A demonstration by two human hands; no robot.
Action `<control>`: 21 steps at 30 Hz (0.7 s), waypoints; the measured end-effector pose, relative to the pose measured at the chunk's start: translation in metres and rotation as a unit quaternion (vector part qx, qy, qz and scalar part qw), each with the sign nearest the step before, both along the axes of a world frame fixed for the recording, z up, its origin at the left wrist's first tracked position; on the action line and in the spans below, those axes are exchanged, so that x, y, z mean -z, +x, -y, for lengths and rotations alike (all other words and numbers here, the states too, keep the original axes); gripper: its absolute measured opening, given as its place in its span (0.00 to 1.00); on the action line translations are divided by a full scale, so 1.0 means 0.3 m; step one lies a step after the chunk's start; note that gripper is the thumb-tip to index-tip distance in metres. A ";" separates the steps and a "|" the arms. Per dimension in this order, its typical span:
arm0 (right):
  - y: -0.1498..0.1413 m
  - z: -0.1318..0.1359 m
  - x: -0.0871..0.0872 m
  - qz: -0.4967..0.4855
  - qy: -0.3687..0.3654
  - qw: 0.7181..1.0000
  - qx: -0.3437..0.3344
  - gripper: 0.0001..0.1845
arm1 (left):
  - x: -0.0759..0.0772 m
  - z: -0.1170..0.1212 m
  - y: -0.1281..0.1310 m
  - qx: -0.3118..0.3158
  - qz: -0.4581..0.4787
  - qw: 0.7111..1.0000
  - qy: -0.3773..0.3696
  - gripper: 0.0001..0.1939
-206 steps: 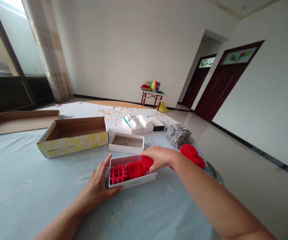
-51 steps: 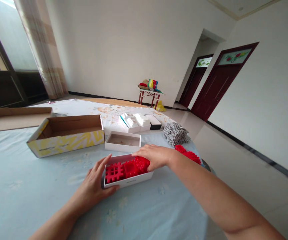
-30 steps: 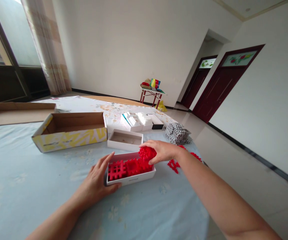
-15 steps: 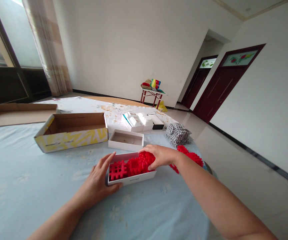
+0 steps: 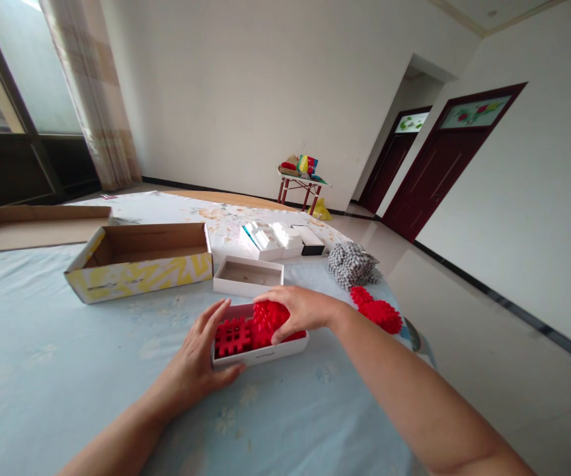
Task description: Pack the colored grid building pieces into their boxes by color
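Observation:
A shallow white box (image 5: 260,357) stands on the table in front of me, with red plastic interlocking pieces (image 5: 232,336) inside, a lattice-like one at its left end. My left hand (image 5: 206,350) grips that end, thumb along the front wall and fingers at the back. Over the middle of the box, my right hand (image 5: 298,311) is closed round a clump of red plastic pieces (image 5: 268,318), resting on or just above those inside. Its fingertips are partly hidden behind the clump. More red plastic pieces (image 5: 379,313) lie to the right, near the table edge.
Behind the box is a smaller white tray-like box (image 5: 248,288). A yellow-and-white cardboard box (image 5: 151,283) and a brown cardboard lid (image 5: 42,206) stand left. Farther back are white boxes (image 5: 275,248); a grey beaded bundle (image 5: 351,266) sits near the right edge.
My right hand has moved left over the box with the red clump. The left hand stays at the box's left end.

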State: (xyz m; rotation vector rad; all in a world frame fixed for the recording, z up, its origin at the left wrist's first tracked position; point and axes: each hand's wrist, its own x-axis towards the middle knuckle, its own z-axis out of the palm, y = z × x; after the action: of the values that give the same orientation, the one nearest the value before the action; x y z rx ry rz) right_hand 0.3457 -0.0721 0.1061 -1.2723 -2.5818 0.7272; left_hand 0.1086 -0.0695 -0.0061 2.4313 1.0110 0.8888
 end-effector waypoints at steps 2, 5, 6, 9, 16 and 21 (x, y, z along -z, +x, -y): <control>-0.010 -0.004 -0.001 -0.004 -0.003 1.000 -0.006 0.41 | 0.001 0.001 0.000 -0.005 0.001 1.000 -0.005 0.46; 0.021 -0.006 -0.018 0.000 -0.001 1.000 0.017 0.42 | -0.001 0.002 0.001 -0.006 0.001 1.000 -0.006 0.47; 0.039 -0.006 -0.026 0.005 0.002 1.000 0.028 0.42 | -0.001 0.002 0.002 -0.006 0.001 1.000 -0.005 0.47; 0.095 -0.004 -0.046 0.046 0.002 0.998 0.053 0.41 | -0.002 0.001 0.003 -0.010 0.001 1.000 -0.006 0.46; 0.120 -0.001 -0.014 0.128 -0.022 0.990 0.050 0.40 | -0.001 0.002 0.002 -0.010 -0.008 1.000 -0.009 0.45; 0.110 -0.002 0.002 0.112 -0.019 0.992 0.051 0.41 | -0.006 0.004 0.001 -0.009 -0.012 1.000 -0.009 0.46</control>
State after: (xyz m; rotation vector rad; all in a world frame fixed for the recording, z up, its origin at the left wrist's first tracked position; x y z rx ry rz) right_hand 0.3788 -0.0715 0.1055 -1.5664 -2.6601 0.6512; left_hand 0.1089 -0.0706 -0.0045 2.4278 1.0470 0.8541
